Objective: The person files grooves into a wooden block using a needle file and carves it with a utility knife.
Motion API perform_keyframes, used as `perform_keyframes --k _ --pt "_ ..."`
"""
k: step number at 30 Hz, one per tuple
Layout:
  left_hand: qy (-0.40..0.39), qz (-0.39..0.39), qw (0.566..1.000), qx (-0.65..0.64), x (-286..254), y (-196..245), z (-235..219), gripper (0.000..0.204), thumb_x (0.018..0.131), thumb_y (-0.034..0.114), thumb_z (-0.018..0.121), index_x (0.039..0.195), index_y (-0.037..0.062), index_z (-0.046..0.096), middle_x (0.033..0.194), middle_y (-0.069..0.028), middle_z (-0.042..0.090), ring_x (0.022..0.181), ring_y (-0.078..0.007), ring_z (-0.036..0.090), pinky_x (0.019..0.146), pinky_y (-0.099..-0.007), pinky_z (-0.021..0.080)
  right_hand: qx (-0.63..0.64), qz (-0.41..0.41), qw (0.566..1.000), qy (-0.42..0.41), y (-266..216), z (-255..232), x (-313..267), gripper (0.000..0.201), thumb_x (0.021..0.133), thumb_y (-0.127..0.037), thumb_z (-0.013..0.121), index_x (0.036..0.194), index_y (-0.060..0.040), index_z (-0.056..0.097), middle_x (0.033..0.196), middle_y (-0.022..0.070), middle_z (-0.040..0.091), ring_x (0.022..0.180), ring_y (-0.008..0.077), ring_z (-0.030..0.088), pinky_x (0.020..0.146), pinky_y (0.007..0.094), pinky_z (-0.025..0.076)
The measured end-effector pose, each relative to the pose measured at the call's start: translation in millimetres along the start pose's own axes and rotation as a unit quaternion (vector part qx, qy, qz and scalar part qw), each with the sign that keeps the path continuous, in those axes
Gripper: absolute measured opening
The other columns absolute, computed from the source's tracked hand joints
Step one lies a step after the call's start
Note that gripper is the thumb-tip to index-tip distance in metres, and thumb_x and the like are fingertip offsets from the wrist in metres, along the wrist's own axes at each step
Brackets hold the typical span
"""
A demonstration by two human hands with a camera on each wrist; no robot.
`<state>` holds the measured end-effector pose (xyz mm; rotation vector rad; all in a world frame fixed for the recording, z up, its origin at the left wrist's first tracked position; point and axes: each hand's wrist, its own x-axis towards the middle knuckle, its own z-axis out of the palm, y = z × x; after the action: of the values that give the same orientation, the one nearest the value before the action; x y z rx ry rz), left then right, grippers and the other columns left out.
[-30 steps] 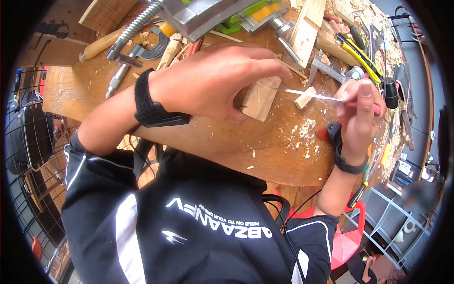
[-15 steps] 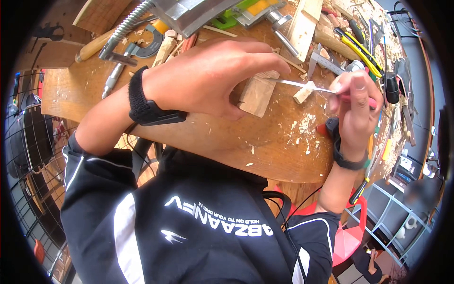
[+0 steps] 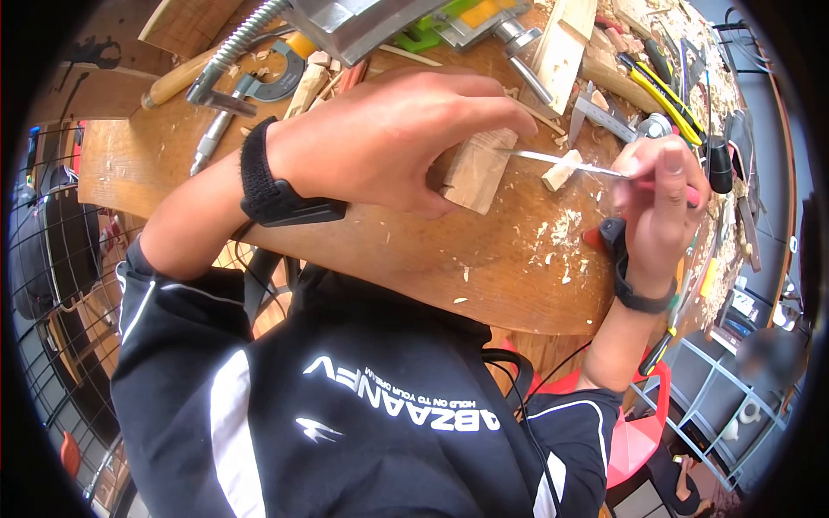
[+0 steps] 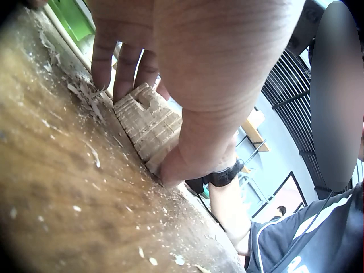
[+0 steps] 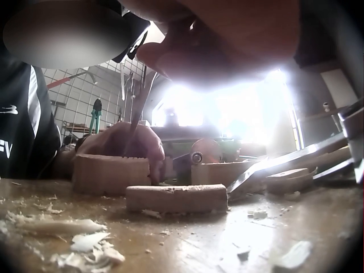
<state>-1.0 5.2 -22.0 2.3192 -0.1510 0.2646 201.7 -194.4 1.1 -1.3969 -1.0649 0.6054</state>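
Note:
My left hand (image 3: 389,142) grips a pale wooden block (image 3: 475,181) on the bench, thumb on the near side and fingers over the far side. In the left wrist view the block's top (image 4: 151,125) shows rows of cut grooves and a small notch. My right hand (image 3: 661,194) holds a thin metal tool (image 3: 535,156) by its red handle (image 3: 691,198). The tool's narrow end lies at the block's top; the right wrist view has it slanting down onto the upper edge. A small wood offcut (image 3: 561,173) lies between the hands, under the tool.
Wood shavings (image 3: 557,233) are scattered over the workbench (image 3: 397,268). A metal vise (image 3: 354,26) stands at the back, with a micrometer (image 3: 276,82) to its left. On the right lie a caliper (image 3: 600,116), a yellow-black cutter (image 3: 661,99) and several wood strips.
The tool's end reaches a little farther over the block than one second ago. My right hand shifts slightly left, then back right. The left hand keeps its hold on the block.

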Motion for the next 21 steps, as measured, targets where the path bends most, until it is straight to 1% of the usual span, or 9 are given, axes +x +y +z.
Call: perform_keyframes --k 2,7,9,12,14,15,18,20,21 --pt "-0.019 -0.031 0.999 -0.016 0.3 2.3 -1.0 0.085 0.059 0.000 0.085 0.139 0.0101 0.057 0.122 -0.0138 0.063 0.108 -0.0359 0.064 0.087 -0.0409 0.056 -0.040 0.009 0.999 0.002 -0.9 9.4 -1.6 0.044 0.107 -0.033 0.056 0.080 0.0018 0.063 0.075 0.0069 0.063 0.056 0.0114 0.057 0.052 0.0246 0.040" --pt "-0.009 -0.017 1.000 -0.008 0.0 1.2 -0.6 0.085 0.059 0.000 0.085 0.139 0.0100 0.057 0.121 -0.0136 0.063 0.107 -0.0354 0.064 0.086 -0.0404 0.056 0.000 0.002 1.000 -0.007 0.6 -7.2 -1.1 0.044 0.108 -0.033 0.056 0.081 0.0016 0.063 0.076 0.0070 0.063 0.056 0.0119 0.057 0.052 0.0244 0.042" --pt "-0.013 -0.022 1.000 -0.010 0.1 2.1 -1.1 0.085 0.059 0.000 0.085 0.138 0.0099 0.057 0.121 -0.0136 0.063 0.107 -0.0355 0.064 0.086 -0.0404 0.056 0.015 -0.002 1.000 0.023 0.2 -3.4 -0.7 0.044 0.107 -0.033 0.057 0.081 0.0013 0.063 0.076 0.0071 0.063 0.056 0.0116 0.056 0.052 0.0241 0.041" --pt "-0.012 -0.019 1.000 -0.007 1.6 0.1 0.2 0.085 0.059 0.000 0.085 0.139 0.0102 0.057 0.122 -0.0136 0.063 0.106 -0.0354 0.064 0.084 -0.0399 0.056 -0.016 0.003 1.000 0.009 -0.9 2.6 -1.2 0.043 0.107 -0.032 0.057 0.080 0.0012 0.063 0.075 0.0069 0.062 0.055 0.0120 0.056 0.052 0.0240 0.041" --pt "0.015 0.030 0.999 0.014 0.5 -5.8 3.1 0.085 0.059 0.000 0.085 0.139 0.0098 0.057 0.122 -0.0135 0.063 0.105 -0.0352 0.064 0.082 -0.0395 0.056 -0.009 0.013 1.000 -0.004 -0.4 -2.6 -0.1 0.044 0.107 -0.033 0.057 0.079 0.0009 0.062 0.076 0.0070 0.061 0.056 0.0128 0.056 0.051 0.0243 0.041" --pt "0.015 0.027 0.999 0.015 0.1 -6.0 2.6 0.085 0.059 0.000 0.085 0.139 0.0098 0.057 0.122 -0.0135 0.063 0.105 -0.0352 0.064 0.082 -0.0395 0.056 -0.006 0.013 1.000 -0.006 -0.7 -5.1 0.3 0.044 0.107 -0.033 0.057 0.079 0.0009 0.062 0.076 0.0070 0.061 0.056 0.0128 0.056 0.051 0.0243 0.041" --pt "0.008 0.016 1.000 0.009 -0.6 -3.2 1.1 0.084 0.060 0.001 0.085 0.139 0.0093 0.056 0.123 -0.0136 0.063 0.107 -0.0354 0.064 0.084 -0.0400 0.056 0.008 0.021 0.999 0.035 -2.3 -3.1 -2.1 0.044 0.107 -0.032 0.057 0.078 0.0007 0.061 0.076 0.0079 0.061 0.055 0.0128 0.055 0.052 0.0245 0.039" --pt "-0.016 -0.022 1.000 -0.012 0.3 1.9 -1.7 0.084 0.061 0.001 0.085 0.139 0.0089 0.056 0.123 -0.0138 0.063 0.111 -0.0364 0.063 0.090 -0.0416 0.055 -0.016 0.014 1.000 0.018 -0.6 3.0 -0.7 0.044 0.107 -0.032 0.056 0.078 0.0008 0.061 0.076 0.0081 0.061 0.055 0.0126 0.055 0.052 0.0241 0.039" --pt "-0.017 -0.021 1.000 -0.013 0.4 1.4 -1.5 0.084 0.061 0.001 0.085 0.139 0.0089 0.056 0.123 -0.0138 0.063 0.111 -0.0364 0.063 0.090 -0.0416 0.055 -0.042 0.009 0.999 0.001 -0.3 3.9 -0.9 0.045 0.108 -0.033 0.055 0.079 0.0008 0.061 0.076 0.0084 0.061 0.055 0.0124 0.055 0.051 0.0238 0.039"
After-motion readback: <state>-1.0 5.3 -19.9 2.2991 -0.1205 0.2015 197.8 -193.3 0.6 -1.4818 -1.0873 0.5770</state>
